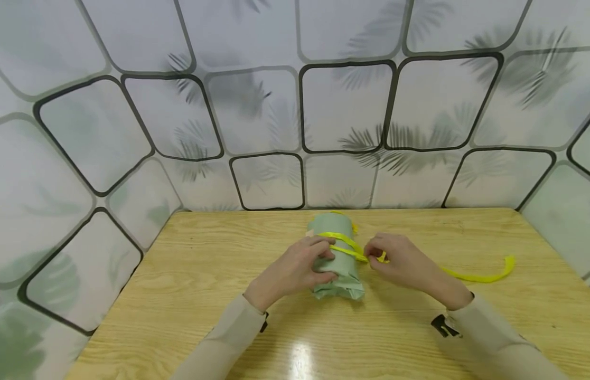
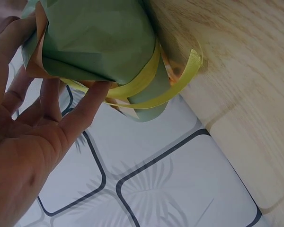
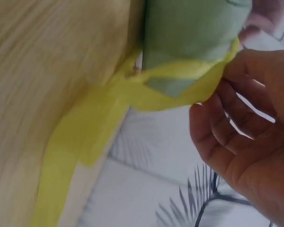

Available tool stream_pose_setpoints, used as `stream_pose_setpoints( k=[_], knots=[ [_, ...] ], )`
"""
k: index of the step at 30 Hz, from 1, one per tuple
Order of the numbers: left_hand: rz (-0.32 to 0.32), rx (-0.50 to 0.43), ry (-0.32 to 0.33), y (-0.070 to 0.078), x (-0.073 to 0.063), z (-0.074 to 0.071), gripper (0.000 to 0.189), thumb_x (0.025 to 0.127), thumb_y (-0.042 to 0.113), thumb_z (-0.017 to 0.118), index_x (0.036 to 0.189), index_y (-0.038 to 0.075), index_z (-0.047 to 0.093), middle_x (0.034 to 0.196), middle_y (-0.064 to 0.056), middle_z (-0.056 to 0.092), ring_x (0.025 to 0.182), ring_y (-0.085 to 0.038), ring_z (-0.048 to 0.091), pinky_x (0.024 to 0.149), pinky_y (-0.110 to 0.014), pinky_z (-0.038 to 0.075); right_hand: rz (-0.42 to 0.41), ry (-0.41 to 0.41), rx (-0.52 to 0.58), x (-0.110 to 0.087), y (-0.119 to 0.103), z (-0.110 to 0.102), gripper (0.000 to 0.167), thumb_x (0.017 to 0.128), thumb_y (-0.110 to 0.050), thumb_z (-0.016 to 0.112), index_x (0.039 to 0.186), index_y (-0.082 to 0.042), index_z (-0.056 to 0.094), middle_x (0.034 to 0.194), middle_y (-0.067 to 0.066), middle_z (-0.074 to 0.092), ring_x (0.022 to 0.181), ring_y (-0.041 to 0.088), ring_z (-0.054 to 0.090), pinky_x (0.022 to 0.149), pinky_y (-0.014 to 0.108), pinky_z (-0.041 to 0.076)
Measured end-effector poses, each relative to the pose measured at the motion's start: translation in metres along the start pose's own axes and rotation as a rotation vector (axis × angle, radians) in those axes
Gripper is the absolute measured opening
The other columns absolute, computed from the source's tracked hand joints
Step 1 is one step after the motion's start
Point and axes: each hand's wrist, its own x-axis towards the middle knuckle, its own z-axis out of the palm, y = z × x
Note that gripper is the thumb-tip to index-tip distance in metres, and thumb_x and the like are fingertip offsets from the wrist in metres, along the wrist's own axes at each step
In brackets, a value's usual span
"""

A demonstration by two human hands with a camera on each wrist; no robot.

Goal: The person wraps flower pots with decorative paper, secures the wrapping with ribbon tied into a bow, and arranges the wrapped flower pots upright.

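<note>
- Holds a green paper-wrapped bundle [image 1: 344, 270] with the left hand [image 1: 299, 264], lightly by the look of it, with spaced fingers bent over its left side.
- Pinches a yellow ribbon [image 1: 482, 278] between thumb and forefinger of the right hand [image 1: 404, 264], just beside the bundle's right side, with the other fingers loosely curled.
- To be found between both hands: the bundle, lying lengthwise on the wood-grain table [image 1: 180, 322], near its far edge.
- Likely to lose tension around the bundle with any slip of that pinch on such thin ribbon.
- Could roll or slide under a hard sideways pull, because of the rounded shape and light hold.
- Might crease or tear at the loose paper edge [image 2: 37, 66] through too much finger pressure.
- Could twist or snag along the trailing tail, passing behind the right wrist.
- Impossible to tell knot from overlap at the ribbon's crossing; if merely overlapped, liable to spring loose on release.
</note>
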Motion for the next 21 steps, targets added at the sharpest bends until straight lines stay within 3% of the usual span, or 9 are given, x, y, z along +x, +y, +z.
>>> stream_pose_setpoints(
  k=[4,6,8,11,13,16,21],
  knots=[
    [0.0,-0.005,-0.002,0.0,0.0,0.0,0.031,0.089,0.03,0.082,0.109,0.012,0.067,0.134,-0.006,0.067,0.13,-0.023,0.061,0.105,-0.036,0.053,0.08,-0.06,-0.049,-0.012,0.009,-0.018,0.015,0.087,0.002,0.072,0.092,-0.012,0.073,0.086,-0.006,0.068,0.077,0.008,0.062,0.069,0.032,0.056],
    [0.002,-0.004,-0.001,0.0,-0.001,0.0,0.031,0.089,0.03,0.082,0.109,0.012,0.066,0.134,-0.006,0.066,0.129,-0.022,0.061,0.105,-0.035,0.053,0.087,-0.038,-0.08,-0.016,0.012,-0.022,0.016,0.087,0.002,0.073,0.097,-0.01,0.074,0.089,-0.003,0.069,0.08,0.013,0.064,0.069,0.034,0.057],
    [0.003,-0.008,0.002,0.0,-0.002,-0.001,0.031,0.089,0.03,0.082,0.108,0.012,0.067,0.134,-0.007,0.066,0.129,-0.022,0.061,0.104,-0.035,0.054,0.044,0.032,-0.103,-0.016,0.012,-0.02,0.02,0.085,0.003,0.076,0.102,-0.008,0.074,0.093,0.0,0.07,0.082,0.015,0.065,0.068,0.035,0.056],
    [0.013,-0.014,0.013,-0.001,-0.002,-0.001,0.03,0.089,0.028,0.082,0.108,0.011,0.067,0.135,-0.007,0.065,0.128,-0.022,0.061,0.102,-0.033,0.055,-0.091,0.153,-0.101,-0.01,0.005,-0.009,0.032,0.08,0.004,0.081,0.109,-0.006,0.074,0.102,0.006,0.07,0.089,0.021,0.068,0.069,0.035,0.058],
    [0.02,-0.019,0.024,-0.002,-0.002,0.0,0.03,0.088,0.027,0.083,0.107,0.01,0.067,0.135,-0.009,0.064,0.125,-0.022,0.062,0.1,-0.032,0.056,-0.183,0.178,-0.061,-0.004,-0.002,0.001,0.037,0.079,0.001,0.084,0.114,-0.004,0.073,0.11,0.009,0.072,0.096,0.024,0.07,0.073,0.037,0.06],
    [0.035,-0.03,0.046,-0.004,-0.003,0.001,0.03,0.088,0.025,0.084,0.107,0.009,0.067,0.135,-0.013,0.061,0.119,-0.022,0.066,0.098,-0.032,0.057,-0.251,0.116,-0.001,0.003,-0.013,0.014,0.041,0.086,-0.009,0.082,0.125,-0.002,0.071,0.124,0.012,0.071,0.111,0.029,0.07,0.084,0.042,0.061],
    [0.047,-0.074,0.048,-0.006,-0.004,0.0,0.03,0.087,0.022,0.084,0.108,0.008,0.068,0.138,-0.016,0.052,0.111,-0.02,0.068,0.099,-0.033,0.057,-0.242,0.02,-0.014,0.005,-0.018,0.024,0.046,0.091,-0.024,0.079,0.13,-0.001,0.069,0.131,0.012,0.069,0.118,0.028,0.068,0.091,0.042,0.06]
  ],
)
